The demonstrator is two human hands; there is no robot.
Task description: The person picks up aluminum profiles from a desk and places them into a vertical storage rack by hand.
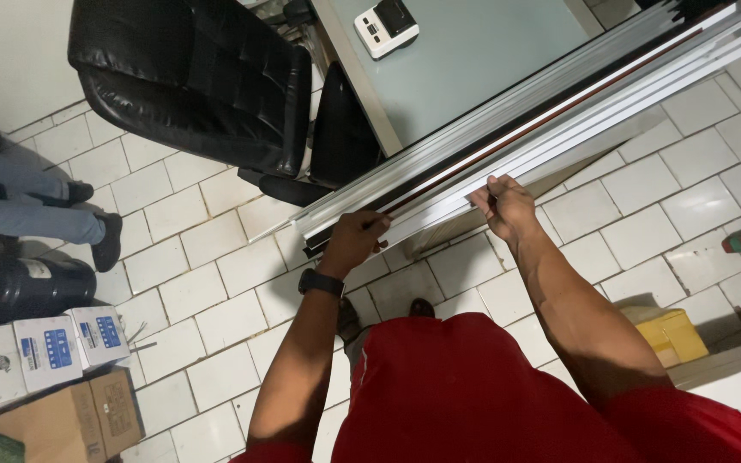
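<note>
A bundle of long white and dark strips point(559, 107) slants from the upper right down to the middle of the view, above the tiled floor. My left hand point(353, 243), with a black watch on its wrist, grips the bundle's near end from below. My right hand point(506, 206) clasps the strips a little further along, fingers curled over their lower edge. My red shirt fills the bottom of the view.
A black leather chair point(199, 77) stands at the upper left beside a grey-green desk point(473, 51) carrying a small white device point(385, 26). Another person's legs point(36, 206) are at the left. Cardboard boxes point(45, 377), a black cylinder point(19, 287) and a yellow box point(671, 334) sit on the floor.
</note>
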